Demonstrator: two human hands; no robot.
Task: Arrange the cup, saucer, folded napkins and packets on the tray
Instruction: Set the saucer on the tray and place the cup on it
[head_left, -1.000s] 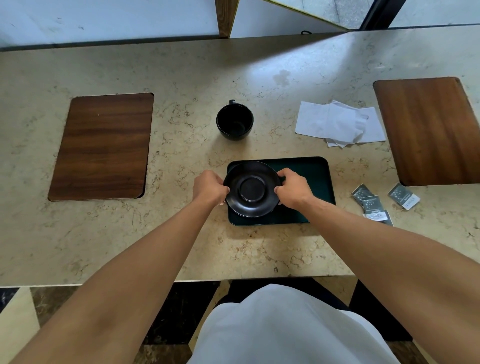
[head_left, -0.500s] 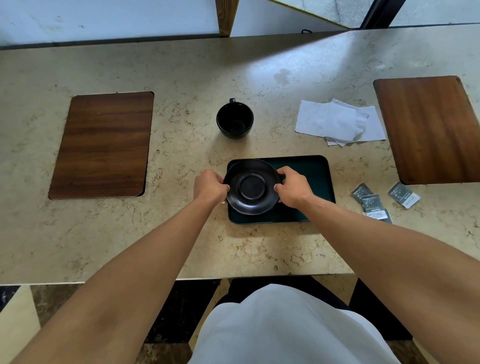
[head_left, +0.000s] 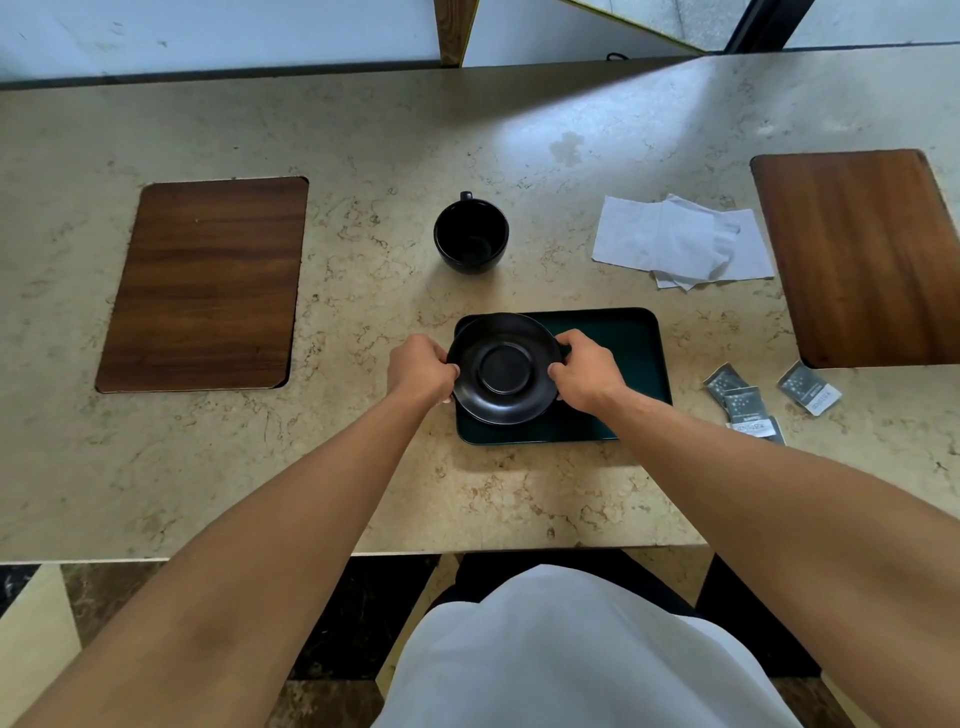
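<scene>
Both hands held the black saucer (head_left: 503, 368) over the left end of the dark green tray (head_left: 623, 353), which lay on the marble counter (head_left: 363, 130) directly in front of the person. The left hand (head_left: 422, 370) gripped the saucer's left rim with its fingers curled round the edge, and the right hand (head_left: 586, 370) gripped the right rim the same way, thumb on top and fingers tucked under. Whether the saucer rested on the tray or sat slightly above it could not be told from the head view. The black cup (head_left: 471, 236) stood upright on the counter beyond the tray, apart from it, its handle pointing away from the person. The white napkins (head_left: 680, 241) (loosely overlapped, not neatly stacked) lay on the counter to the right of the cup. 3 small dark packets (head_left: 743, 402) lay on the counter just to the right of the tray. 2 wooden boards, one at the left (head_left: 202, 283) and one at the right (head_left: 862, 254), sat on the counter well apart.
</scene>
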